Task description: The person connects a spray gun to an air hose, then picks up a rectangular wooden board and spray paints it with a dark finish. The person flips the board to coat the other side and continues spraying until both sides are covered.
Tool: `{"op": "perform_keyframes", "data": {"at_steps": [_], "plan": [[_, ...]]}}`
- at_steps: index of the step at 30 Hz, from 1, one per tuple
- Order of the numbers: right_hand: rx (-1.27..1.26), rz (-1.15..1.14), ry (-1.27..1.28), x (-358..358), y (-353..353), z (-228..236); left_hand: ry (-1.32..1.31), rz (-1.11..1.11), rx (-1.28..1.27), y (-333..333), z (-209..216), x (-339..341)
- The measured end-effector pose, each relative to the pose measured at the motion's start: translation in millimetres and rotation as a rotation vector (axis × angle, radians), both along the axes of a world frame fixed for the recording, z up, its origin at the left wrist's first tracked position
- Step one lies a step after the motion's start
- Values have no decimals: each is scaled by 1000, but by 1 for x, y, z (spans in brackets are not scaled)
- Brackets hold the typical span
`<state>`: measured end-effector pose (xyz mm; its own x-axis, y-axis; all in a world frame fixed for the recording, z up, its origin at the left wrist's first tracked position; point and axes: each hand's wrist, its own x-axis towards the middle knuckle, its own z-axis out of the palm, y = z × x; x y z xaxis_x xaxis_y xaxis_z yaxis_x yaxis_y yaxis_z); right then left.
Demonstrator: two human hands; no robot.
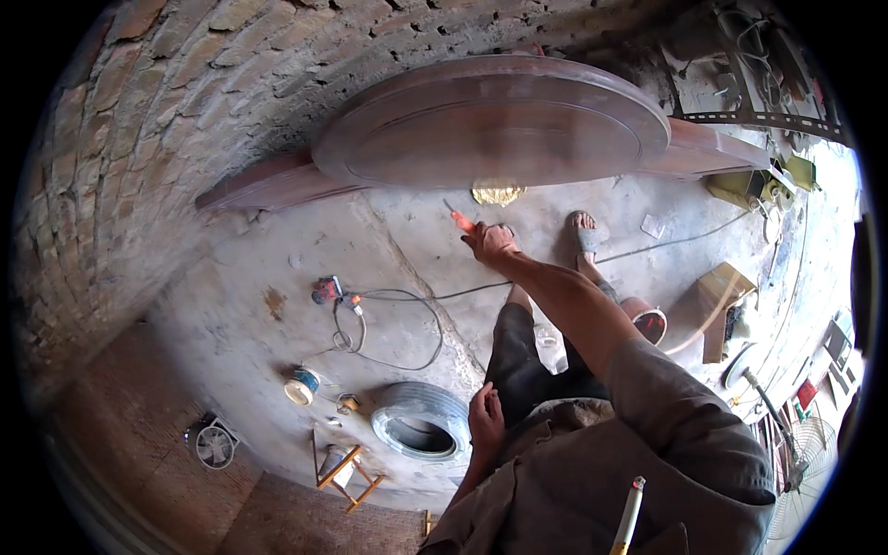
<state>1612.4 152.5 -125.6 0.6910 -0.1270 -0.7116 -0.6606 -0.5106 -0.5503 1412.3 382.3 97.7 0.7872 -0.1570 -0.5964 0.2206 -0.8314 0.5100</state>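
My right hand (493, 242) is stretched forward and closed around the orange handle of a tool (462, 221). A thin dark end sticks out of the handle; its exact kind is too small to make out. Just beyond is the lower edge of a large round reddish-brown tabletop (499, 125), propped upright against the brick wall. Under that edge sits a crumpled gold-coloured thing (498, 193). My left hand (487, 418) rests near my left thigh with its fingers curled in; whatever it may hold is hidden.
Left on the floor are a red power tool (326, 289) with a looping cable, a paint tub (302, 386), a tyre (421, 423) and a wooden stool (351, 478). To my right stand a bucket (645, 321), a cardboard box (726, 301) and a fan (803, 462). A cigarette (628, 518) shows low.
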Motion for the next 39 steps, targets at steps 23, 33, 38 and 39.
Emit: {"op": "perform_keyframes", "data": {"at_steps": [23, 33, 38, 39], "plan": [[112, -1384, 25, -309, -425, -67, -908, -960, 98, -341, 55, 361], [515, -1462, 172, -278, -407, -55, -658, -990, 185, -358, 61, 335], [627, -1257, 200, -263, -393, -58, -659, -1007, 170, -315, 72, 275], [510, -1114, 217, -262, -393, -47, -663, -1006, 149, -314, 73, 264]]}}
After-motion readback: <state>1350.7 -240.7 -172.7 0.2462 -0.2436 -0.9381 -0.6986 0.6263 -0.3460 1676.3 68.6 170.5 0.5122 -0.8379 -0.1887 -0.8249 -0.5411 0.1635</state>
